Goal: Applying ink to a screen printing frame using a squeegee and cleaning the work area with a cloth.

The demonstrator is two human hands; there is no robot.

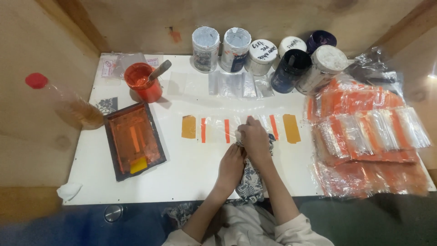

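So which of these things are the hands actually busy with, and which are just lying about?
In use:
- left hand and right hand on a patterned cloth
- clear sheet with orange stripes

Lying about:
- orange paint cup
- printing screen
- paint jars
- stacked bags
- bottle

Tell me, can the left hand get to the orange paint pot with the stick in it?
Probably yes. The left hand holds a patterned cloth, but the white table between it and the orange pot looks bare, apart from the framed screen lying off to the side.
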